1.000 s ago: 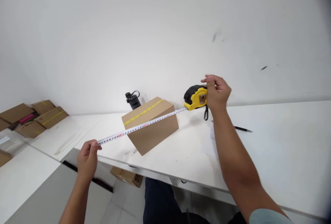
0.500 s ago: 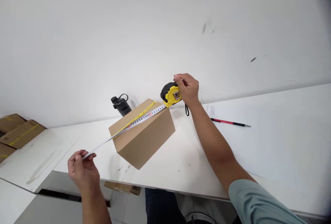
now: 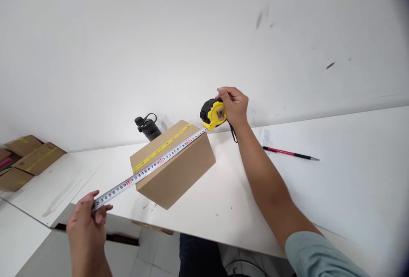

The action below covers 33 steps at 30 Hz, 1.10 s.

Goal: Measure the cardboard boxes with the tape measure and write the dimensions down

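A yellow and black tape measure [image 3: 214, 114] is held in my right hand [image 3: 235, 104], just past the far right end of a brown cardboard box [image 3: 177, 177]. Its white blade [image 3: 143, 172] runs out to the left over the top of the box, near the front edge. My left hand [image 3: 87, 217] pinches the blade's free end, beyond the box's near left corner. A strip of yellow tape [image 3: 162, 147] lies along the box top, behind the blade. From the tape measure hangs a black wrist strap [image 3: 234, 133].
Behind the box a black bottle [image 3: 148, 128] leans in view by the wall. On the white table [image 3: 204, 209] at right lies a red and black pen [image 3: 290, 153] on white paper [image 3: 345, 174]. Several taped cartons [image 3: 40, 157] are piled at far left.
My left hand has moved left and down, and the blade has turned its numbered face up, lying flatter across the box. My right hand stays nearly in place. The view has shifted slightly.
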Each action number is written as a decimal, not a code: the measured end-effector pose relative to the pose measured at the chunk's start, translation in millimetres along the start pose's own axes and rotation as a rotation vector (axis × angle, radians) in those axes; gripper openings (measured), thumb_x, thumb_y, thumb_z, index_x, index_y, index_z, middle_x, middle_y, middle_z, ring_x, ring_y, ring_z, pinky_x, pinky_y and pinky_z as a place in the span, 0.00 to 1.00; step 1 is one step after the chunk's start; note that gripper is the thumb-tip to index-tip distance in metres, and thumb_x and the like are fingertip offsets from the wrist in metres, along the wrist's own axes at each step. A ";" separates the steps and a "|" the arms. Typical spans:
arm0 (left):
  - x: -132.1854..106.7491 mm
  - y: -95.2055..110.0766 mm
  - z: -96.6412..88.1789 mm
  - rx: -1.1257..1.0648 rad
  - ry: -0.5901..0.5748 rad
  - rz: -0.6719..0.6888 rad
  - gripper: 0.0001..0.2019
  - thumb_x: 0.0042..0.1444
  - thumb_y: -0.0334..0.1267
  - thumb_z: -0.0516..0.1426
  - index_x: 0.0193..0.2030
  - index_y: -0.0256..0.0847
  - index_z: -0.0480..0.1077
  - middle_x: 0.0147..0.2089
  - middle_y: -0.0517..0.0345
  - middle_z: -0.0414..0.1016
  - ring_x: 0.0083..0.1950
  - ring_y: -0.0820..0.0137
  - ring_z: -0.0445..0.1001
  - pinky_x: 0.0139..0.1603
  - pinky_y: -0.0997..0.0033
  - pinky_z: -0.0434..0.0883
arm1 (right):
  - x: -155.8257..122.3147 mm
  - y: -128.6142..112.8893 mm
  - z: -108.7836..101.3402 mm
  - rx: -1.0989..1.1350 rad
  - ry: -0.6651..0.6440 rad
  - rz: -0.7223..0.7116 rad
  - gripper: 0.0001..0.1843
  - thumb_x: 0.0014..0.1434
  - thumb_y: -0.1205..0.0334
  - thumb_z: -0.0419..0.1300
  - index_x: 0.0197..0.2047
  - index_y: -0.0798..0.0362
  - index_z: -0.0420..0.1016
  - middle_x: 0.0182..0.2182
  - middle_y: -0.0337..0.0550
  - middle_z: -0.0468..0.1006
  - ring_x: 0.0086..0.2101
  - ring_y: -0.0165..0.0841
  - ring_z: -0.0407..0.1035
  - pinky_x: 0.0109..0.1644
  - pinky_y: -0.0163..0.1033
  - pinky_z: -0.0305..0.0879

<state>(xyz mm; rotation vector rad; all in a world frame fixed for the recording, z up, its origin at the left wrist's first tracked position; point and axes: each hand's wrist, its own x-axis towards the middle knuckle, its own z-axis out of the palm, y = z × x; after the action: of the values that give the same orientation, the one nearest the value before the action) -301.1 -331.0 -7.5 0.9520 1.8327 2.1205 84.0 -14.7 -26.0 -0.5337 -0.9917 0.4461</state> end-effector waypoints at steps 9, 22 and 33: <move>24.8 -20.6 -30.7 0.108 -0.135 -0.301 0.26 0.38 0.61 0.73 0.33 0.43 0.76 0.32 0.54 0.85 0.28 0.62 0.79 0.30 0.60 0.82 | -7.9 -9.4 7.5 0.011 -0.067 0.026 0.34 0.59 0.22 0.65 0.39 0.47 0.85 0.32 0.41 0.83 0.36 0.36 0.81 0.43 0.44 0.80; 3.9 -16.7 -27.6 -0.094 -0.212 0.049 0.23 0.53 0.64 0.68 0.49 0.54 0.82 0.74 0.57 0.76 0.80 0.51 0.66 0.66 0.54 0.80 | -10.7 -12.9 8.1 0.053 -0.068 0.062 0.33 0.55 0.23 0.68 0.36 0.47 0.86 0.31 0.41 0.83 0.35 0.36 0.79 0.43 0.45 0.79; -60.8 -45.8 34.2 -0.148 -0.308 0.250 0.42 0.55 0.74 0.64 0.72 0.59 0.72 0.88 0.58 0.51 0.89 0.52 0.45 0.88 0.49 0.49 | -17.6 -19.1 15.8 0.102 -0.148 0.148 0.30 0.55 0.28 0.71 0.35 0.49 0.86 0.30 0.39 0.82 0.33 0.33 0.77 0.40 0.41 0.76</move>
<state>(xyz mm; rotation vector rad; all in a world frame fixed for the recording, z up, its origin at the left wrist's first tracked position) -246.6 -324.5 -70.3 1.4396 1.4532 2.0624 63.9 -36.5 -19.1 -0.4888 -1.0682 0.6729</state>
